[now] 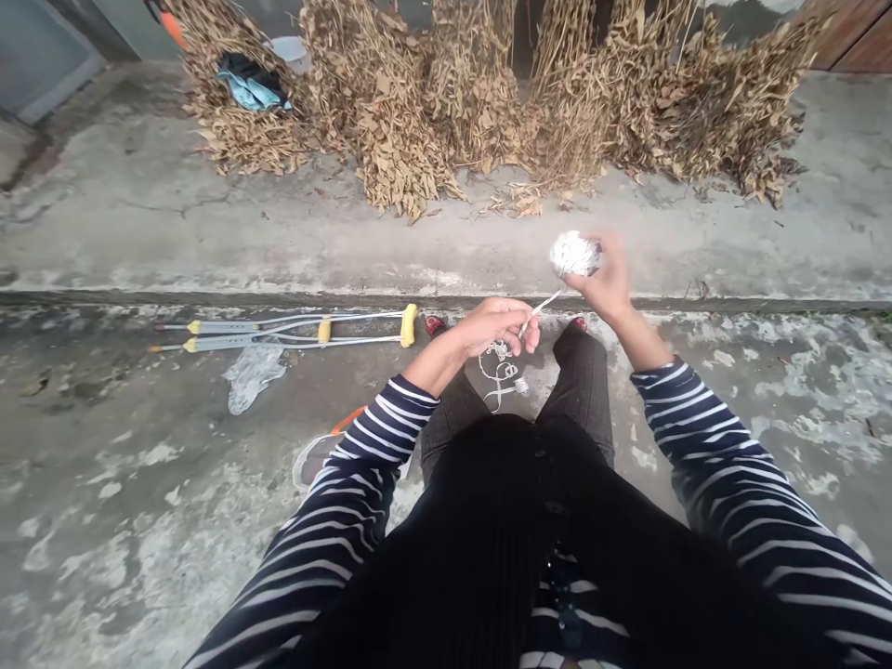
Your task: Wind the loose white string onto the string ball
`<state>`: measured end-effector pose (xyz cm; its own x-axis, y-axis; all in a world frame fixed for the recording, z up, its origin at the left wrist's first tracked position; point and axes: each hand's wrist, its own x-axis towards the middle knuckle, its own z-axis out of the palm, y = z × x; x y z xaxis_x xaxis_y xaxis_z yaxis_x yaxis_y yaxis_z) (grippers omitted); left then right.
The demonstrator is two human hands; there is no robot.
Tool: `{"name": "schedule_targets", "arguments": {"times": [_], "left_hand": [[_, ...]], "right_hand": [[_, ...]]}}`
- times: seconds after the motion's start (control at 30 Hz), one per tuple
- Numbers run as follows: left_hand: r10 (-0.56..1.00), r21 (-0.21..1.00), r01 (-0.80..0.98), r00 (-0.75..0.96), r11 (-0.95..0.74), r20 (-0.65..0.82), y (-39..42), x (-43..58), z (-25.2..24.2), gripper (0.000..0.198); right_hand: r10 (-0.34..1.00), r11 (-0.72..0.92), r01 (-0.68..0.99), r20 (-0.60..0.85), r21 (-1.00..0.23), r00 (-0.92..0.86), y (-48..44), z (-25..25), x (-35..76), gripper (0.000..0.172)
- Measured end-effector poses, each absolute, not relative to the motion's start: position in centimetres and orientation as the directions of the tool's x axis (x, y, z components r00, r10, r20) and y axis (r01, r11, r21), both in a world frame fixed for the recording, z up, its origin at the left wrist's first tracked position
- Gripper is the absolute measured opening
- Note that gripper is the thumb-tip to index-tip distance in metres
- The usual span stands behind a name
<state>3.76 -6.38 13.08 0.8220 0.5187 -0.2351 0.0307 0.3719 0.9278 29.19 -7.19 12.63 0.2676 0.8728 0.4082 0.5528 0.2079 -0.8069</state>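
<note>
string (542,309) runs in a short, taut strand between the two hands, above the knees of the seated person. its slack end hangs in loose loops (500,379) just under the left hand (496,325), between the dark trouser legs (585,390). the left hand's fingers (522,333) are closed in a pinch on the strand. a little farther out and higher, the right hand (611,279) is clasped around a white ball (572,253) of wound string and grips it. the ball is blurred, so how the wraps lie cannot be told.

to wind well, in my judgement, the pinch should be light enough for the strand to slide yet firm enough to hold tension. the loops look tangled, so they are best fed slowly, with any knot freed before it reaches the pinch. turning the ball a little between wraps would let them cross rather than pile on one side, and a short strand between the hands is easier to steer.

farther left, well apart, a pair of crutches (293,330) lies on the concrete ground (139,483), with a clear plastic bag (252,373) just beside it. beyond a low step, heaps of dry stalks (418,121) stand with a blue cloth (251,85) among them.
</note>
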Motion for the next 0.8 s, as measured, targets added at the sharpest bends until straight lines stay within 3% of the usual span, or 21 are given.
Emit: {"name": "schedule_targets", "arguments": {"times": [0.1,0.23,0.37,0.5,0.6,0.8], "left_hand": [[0.572,0.949,0.047,0.789,0.312,-0.227,-4.4,3.2,14.2,0.023],[0.633,0.967,0.157,0.733,0.201,-0.25,-1.2,2.9,14.8,0.019],[0.638,0.967,0.21,0.728,0.142,-0.251,0.3,3.7,14.0,0.016],[0.62,0.97,0.122,0.751,0.208,-0.228,-0.4,4.4,12.2,0.016],[0.619,0.949,0.023,0.753,0.314,-0.223,-1.4,4.6,10.8,0.019],[0.612,0.876,-0.093,0.75,0.473,-0.251,-2.3,5.2,9.0,0.02]], "right_hand": [[0.932,0.192,0.529,0.322,-0.826,0.165,-8.3,10.7,28.6,0.057],[0.997,0.07,0.414,0.05,-0.908,-0.059,-10.6,10.7,27.3,0.056],[0.971,-0.062,0.107,-0.084,-0.992,-0.222,-12.3,12.2,26.5,0.061],[0.952,-0.182,-0.117,-0.145,-0.976,-0.269,-13.2,13.5,26.4,0.078],[0.956,-0.195,-0.196,-0.143,-0.961,-0.255,-13.3,14.8,26.8,0.087],[0.997,-0.069,-0.274,-0.072,-0.959,0.002,-12.5,19.7,27.9,0.069]]}}
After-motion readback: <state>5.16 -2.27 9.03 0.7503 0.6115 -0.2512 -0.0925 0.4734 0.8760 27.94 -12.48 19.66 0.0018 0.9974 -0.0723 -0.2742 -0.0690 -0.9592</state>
